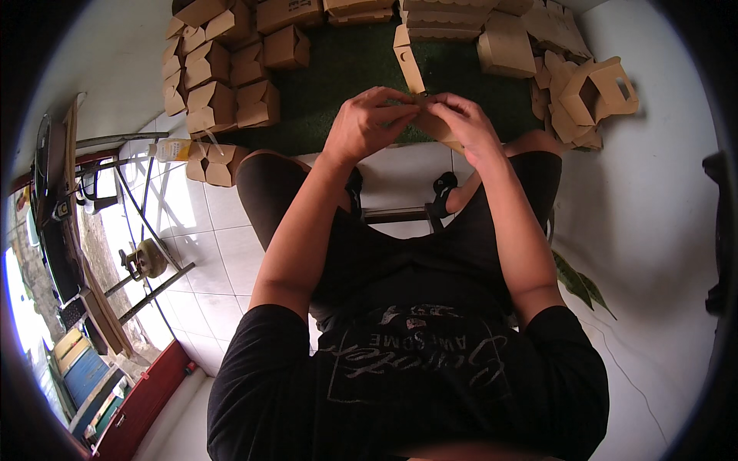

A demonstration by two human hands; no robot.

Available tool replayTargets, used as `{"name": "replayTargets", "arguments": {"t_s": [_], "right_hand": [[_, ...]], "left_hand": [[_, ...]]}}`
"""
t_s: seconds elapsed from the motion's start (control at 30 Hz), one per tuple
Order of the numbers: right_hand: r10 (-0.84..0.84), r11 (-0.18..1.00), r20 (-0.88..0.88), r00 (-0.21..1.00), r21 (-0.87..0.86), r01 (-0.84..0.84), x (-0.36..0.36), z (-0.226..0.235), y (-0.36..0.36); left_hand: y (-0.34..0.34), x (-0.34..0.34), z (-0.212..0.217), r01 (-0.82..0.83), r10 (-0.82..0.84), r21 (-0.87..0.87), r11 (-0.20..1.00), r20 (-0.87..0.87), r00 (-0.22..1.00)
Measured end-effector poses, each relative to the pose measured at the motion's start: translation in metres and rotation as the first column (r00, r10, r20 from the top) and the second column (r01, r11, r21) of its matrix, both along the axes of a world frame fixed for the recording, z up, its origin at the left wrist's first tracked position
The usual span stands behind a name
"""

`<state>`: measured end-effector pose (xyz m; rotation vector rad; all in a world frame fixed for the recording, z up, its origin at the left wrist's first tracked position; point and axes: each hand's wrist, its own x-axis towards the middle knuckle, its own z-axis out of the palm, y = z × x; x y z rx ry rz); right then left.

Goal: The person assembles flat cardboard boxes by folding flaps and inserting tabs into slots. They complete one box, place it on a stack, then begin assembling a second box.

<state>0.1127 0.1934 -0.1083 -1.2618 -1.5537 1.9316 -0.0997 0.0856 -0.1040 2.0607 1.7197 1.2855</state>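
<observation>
Both hands meet over the green surface and grip a narrow brown cardboard piece [410,67], seemingly a partly folded box. One long strip of it, with a small cut-out, points away from me. Another part slants below the fingers toward my right knee. My left hand [369,119] pinches it near the middle, thumb and fingers together. My right hand [463,127] closes on the same spot from the right. The fingers hide the exact fold between them.
Folded brown boxes [211,106] stand in rows at the left. Flat cardboard stacks [446,15] lie at the back. An open box with a handle [592,92] rests on loose cardboard at the right. A bottle with a yellowish label [174,150] is near my left knee.
</observation>
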Motion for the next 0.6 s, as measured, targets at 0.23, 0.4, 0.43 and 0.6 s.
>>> {"name": "replayTargets", "arguments": {"t_s": [0.23,0.4,0.43,0.6], "right_hand": [[0.0,0.999,0.008,1.0,-0.05,0.001,-0.002,0.004,-0.0035],[0.071,0.997,0.04,0.997,-0.034,-0.069,-0.0007,0.0053,-0.0032],[0.1,0.995,0.051,0.994,0.002,-0.1,-0.0007,0.0051,-0.0028],[0.172,0.972,0.093,0.981,0.143,-0.184,0.0007,0.0043,-0.0036]], "left_hand": [[-0.0009,-0.0039,0.0003,0.015,-0.015,0.003,1.0,0.023,1.0],[-0.0036,-0.0037,-0.0003,0.024,-0.023,-0.007,1.0,0.049,0.999],[-0.0039,-0.0039,-0.0006,0.027,-0.026,-0.015,1.0,0.052,0.998],[-0.0037,-0.0039,-0.0024,0.031,-0.031,-0.008,0.999,0.025,0.999]]}}
